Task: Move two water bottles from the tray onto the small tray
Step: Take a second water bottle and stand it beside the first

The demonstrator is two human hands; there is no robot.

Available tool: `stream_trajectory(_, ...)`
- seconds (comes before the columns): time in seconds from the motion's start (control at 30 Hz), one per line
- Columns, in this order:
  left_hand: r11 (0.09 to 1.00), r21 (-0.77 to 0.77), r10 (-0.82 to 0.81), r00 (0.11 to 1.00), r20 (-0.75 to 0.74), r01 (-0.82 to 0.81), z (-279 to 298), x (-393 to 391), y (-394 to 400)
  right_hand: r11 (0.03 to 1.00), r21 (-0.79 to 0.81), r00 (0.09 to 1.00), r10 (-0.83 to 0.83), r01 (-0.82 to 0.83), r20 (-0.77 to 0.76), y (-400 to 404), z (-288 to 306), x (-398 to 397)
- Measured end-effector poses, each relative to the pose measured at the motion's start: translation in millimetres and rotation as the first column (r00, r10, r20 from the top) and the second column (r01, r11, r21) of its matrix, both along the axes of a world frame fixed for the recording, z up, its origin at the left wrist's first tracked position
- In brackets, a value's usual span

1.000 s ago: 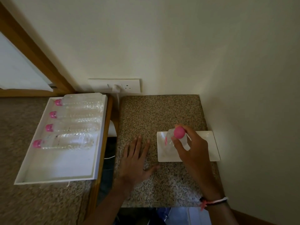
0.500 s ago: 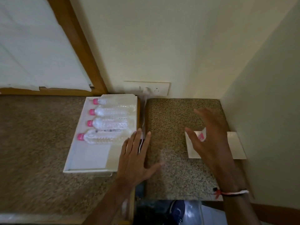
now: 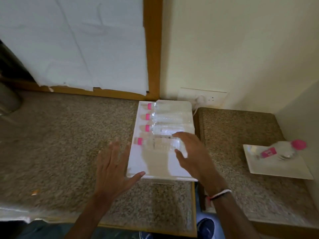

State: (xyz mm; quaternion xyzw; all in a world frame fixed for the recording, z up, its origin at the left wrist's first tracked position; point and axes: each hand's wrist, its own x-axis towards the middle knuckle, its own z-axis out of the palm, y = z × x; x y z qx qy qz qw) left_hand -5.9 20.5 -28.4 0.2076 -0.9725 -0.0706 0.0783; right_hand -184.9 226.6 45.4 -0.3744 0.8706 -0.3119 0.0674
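A white tray [image 3: 155,171] on the granite counter holds several clear water bottles with pink caps, lying side by side. My right hand [image 3: 191,156] hovers open over the right end of the nearest bottle [image 3: 158,144], fingers spread around it without a closed grip. My left hand [image 3: 112,169] is open, palm down, at the tray's left front corner. On the lower granite surface at the right sits the small tray [image 3: 283,171], with one bottle [image 3: 279,150] with a pink cap and pink label on it.
A wall socket plate [image 3: 203,98] with a plug and cord sits behind the tray. A wood-framed white panel [image 3: 151,49] stands at the back. A metal vessel [image 3: 8,99] is at the far left. A gap [image 3: 196,169] separates the two granite surfaces.
My right hand let go of the bottle on the small tray and moved left over the nearest bottle in the big tray. My left hand shifted left too, as did the view.
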Motion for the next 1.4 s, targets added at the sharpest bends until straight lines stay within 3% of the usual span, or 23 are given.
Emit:
stream_trajectory(0.1,1.000,0.016,-0.015,1.000,0.013,0.015,-24.1,22.1,-17.6,0.991,0.072,0.994,0.109,-0.111,0.032,-51.2,-18.1,13.0)
stream_trajectory(0.2,0.999,0.045,-0.001,0.989,0.150,-0.006,-41.0,29.9,-25.3,0.959,0.226,0.980,0.189,-0.169,-0.067,-96.2,-38.2,19.0)
stream_trajectory(0.33,0.998,0.062,-0.016,0.971,0.237,0.001,-50.6,29.4,-30.3,0.870,0.490,0.948,0.199,-0.054,-0.247,-124.7,-57.8,26.6)
stream_trajectory(0.47,0.996,0.086,-0.014,0.971,0.238,-0.006,-54.1,29.8,-31.8,0.851,0.525,0.947,0.183,-0.018,-0.265,-129.7,-56.7,32.7)
stream_trajectory(0.57,0.996,0.090,-0.008,0.970,0.244,-0.014,-57.2,30.0,-32.0,0.917,0.399,0.965,0.107,-0.003,-0.239,-116.9,-35.1,40.6)
stream_trajectory(0.67,0.997,0.074,-0.002,0.968,0.251,-0.017,-59.5,29.7,-32.6,0.986,0.089,0.954,-0.110,0.140,-0.279,-91.9,-1.7,39.3)
stream_trajectory(0.73,0.998,0.067,-0.005,0.969,0.246,-0.012,-61.8,30.5,-32.7,0.963,-0.113,0.954,-0.261,0.246,-0.147,-70.2,17.3,31.2)
stream_trajectory(0.83,0.997,0.072,-0.010,0.973,0.229,-0.007,-64.1,31.1,-33.0,0.903,-0.259,0.939,-0.323,0.342,0.115,-41.7,29.7,20.5)
stream_trajectory(0.9,0.998,0.070,-0.016,0.975,0.222,0.001,-63.8,30.0,-32.2,0.879,-0.299,0.925,-0.323,0.371,0.198,-31.5,30.5,18.0)
stream_trajectory(1.2,0.999,0.042,-0.010,0.989,0.145,0.004,-43.1,8.2,-15.3,0.902,-0.339,0.958,-0.210,0.266,0.193,-2.6,37.8,9.3)
stream_trajectory(1.4,0.993,0.109,-0.054,0.999,0.006,0.053,-15.0,-48.6,31.4,0.836,-0.474,0.956,-0.193,0.277,0.220,51.5,64.4,-14.9)
